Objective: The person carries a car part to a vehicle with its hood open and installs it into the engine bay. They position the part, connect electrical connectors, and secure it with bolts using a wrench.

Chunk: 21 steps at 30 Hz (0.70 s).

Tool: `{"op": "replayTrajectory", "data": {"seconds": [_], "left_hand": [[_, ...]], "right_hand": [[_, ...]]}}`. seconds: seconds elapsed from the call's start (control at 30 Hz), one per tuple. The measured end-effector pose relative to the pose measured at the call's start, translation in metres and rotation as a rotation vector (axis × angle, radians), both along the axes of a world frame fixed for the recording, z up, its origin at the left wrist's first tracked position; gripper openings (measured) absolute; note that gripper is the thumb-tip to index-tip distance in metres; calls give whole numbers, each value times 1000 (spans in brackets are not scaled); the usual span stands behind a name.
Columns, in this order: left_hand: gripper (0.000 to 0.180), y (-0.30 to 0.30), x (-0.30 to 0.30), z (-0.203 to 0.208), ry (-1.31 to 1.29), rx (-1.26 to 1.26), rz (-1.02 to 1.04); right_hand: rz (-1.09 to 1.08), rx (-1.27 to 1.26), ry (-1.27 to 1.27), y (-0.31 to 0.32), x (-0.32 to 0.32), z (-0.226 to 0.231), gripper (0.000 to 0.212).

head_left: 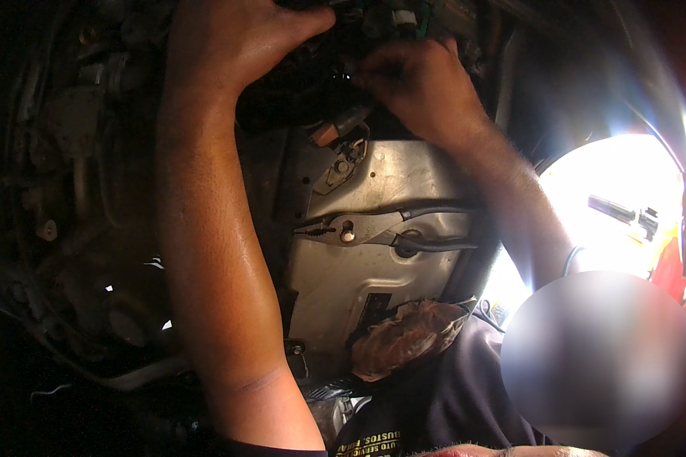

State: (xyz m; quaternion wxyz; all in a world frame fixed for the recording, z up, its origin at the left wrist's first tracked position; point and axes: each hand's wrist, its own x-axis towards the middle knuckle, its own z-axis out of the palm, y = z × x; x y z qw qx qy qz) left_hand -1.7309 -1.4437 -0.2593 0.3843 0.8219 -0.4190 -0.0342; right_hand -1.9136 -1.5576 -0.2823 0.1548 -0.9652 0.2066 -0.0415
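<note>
My left hand [240, 42] reaches over the dark engine parts at the top, its thumb stretched out to the right. Its other fingers are hidden or cut off by the upper edge, so its hold cannot be seen. Across from it, my right hand [423, 87] has its fingers bent together in a pinch, close to a small bright glint in the shadow. What they hold is too dark to make out. Below the hands, a brownish connector [328, 135] sits beside a metal bracket [337, 174]. Slip-joint pliers [351, 228] with dark handles lie across a silvery metal cover [335, 278].
A crumpled, stained rag [411, 335] lies on the near part of the cover. Dark engine parts and hoses [80, 145] fill the left side. Strong light enters at the right, where a black tool-like object [621, 209] shows near something red [667, 270].
</note>
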Motion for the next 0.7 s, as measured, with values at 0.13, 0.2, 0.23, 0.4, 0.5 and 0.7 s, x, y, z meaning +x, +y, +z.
{"op": "replayTrajectory", "data": {"seconds": [0.13,0.2,0.23,0.4,0.5,0.7], "left_hand": [[45,3,-7,5,51,30,15],[45,3,-10,8,37,22,2],[45,6,-13,8,-33,-23,-9],[44,7,-9,4,-44,-53,-10],[44,5,2,-2,56,-59,-32],[43,4,10,-16,103,-115,-62]], "right_hand": [[-86,132,42,-3,2,-2,19],[-75,122,-2,-5,3,-3,21],[-81,124,-1,-7,4,-3,23],[26,277,9,-20,11,1,28],[200,216,125,-30,16,4,35],[421,253,158,-40,32,2,29]]}}
